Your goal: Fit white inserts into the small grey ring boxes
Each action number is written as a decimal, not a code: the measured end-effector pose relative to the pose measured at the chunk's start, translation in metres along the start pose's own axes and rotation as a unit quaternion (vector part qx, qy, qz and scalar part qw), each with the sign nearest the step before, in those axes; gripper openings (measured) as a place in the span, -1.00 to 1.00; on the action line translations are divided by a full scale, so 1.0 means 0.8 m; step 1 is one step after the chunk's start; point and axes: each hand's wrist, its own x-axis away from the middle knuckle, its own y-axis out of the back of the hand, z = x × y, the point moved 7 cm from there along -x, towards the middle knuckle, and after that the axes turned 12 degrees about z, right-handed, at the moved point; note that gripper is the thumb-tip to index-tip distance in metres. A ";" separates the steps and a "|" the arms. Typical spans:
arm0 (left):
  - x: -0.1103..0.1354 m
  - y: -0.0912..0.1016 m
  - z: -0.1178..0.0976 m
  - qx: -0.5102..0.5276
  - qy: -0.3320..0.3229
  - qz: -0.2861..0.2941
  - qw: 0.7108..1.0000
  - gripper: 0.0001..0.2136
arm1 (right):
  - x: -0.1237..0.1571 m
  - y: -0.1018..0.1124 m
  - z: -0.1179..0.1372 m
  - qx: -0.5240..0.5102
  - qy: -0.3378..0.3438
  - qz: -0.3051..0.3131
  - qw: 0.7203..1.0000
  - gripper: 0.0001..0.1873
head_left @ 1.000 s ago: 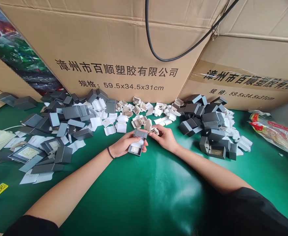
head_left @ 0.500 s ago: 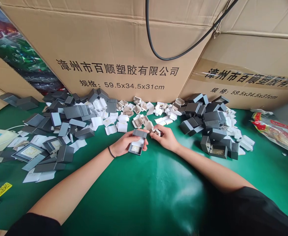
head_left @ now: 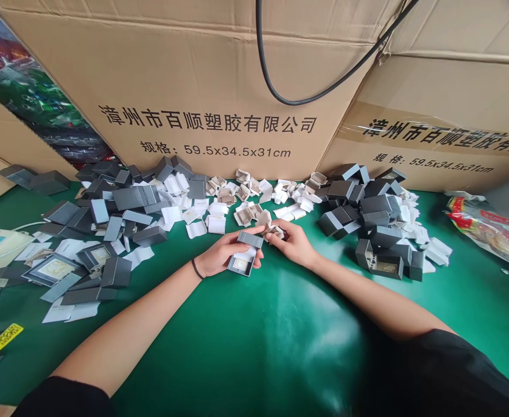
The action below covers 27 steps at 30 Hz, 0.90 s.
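Note:
My left hand (head_left: 222, 252) is closed around a small dark grey hinged box (head_left: 241, 263). The box is open, with its lid raised on the far side and white and cream material inside. Just to its right, my right hand (head_left: 295, 243) pinches a small beige box insert (head_left: 276, 234), partly hidden by the fingers. Beyond that insert lies a loose group of other beige inserts (head_left: 248, 214), close to my fingertips.
Dark grey boxes and white papers are heaped on the left (head_left: 128, 200) and right (head_left: 378, 208) of the green table (head_left: 246, 341). Cardboard cartons (head_left: 211, 75) stand behind. A black cable (head_left: 295, 104) hangs in front of them. A plastic food packet (head_left: 493, 231) lies far right.
The beige insert in my right hand has turned slightly. The box in my left hand has tilted a little, its lid shifting right. The heaps look the same.

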 end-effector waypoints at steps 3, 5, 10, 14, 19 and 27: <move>0.000 -0.002 -0.001 0.001 0.000 -0.002 1.000 -0.43 | 0.001 0.001 -0.001 0.006 -0.002 -0.004 1.000 -0.74; 0.000 -0.003 -0.002 0.002 0.001 -0.006 1.000 -0.43 | 0.001 0.001 -0.001 0.011 -0.004 -0.005 1.000 -0.74; 0.000 -0.003 -0.001 -0.005 0.006 0.002 1.000 -0.47 | 0.002 0.005 0.002 0.012 -0.010 -0.020 1.000 -0.72; 0.000 -0.001 0.002 -0.004 0.009 0.008 1.000 -0.45 | 0.001 0.004 0.002 0.015 -0.008 -0.014 1.000 -0.72; -0.001 -0.003 0.002 -0.007 0.014 0.013 1.000 -0.43 | 0.001 0.004 -0.002 0.023 -0.006 -0.015 1.000 -0.72; 0.000 -0.002 0.003 -0.016 0.024 0.007 1.000 -0.39 | 0.001 0.003 -0.005 0.007 -0.022 -0.005 1.000 -0.69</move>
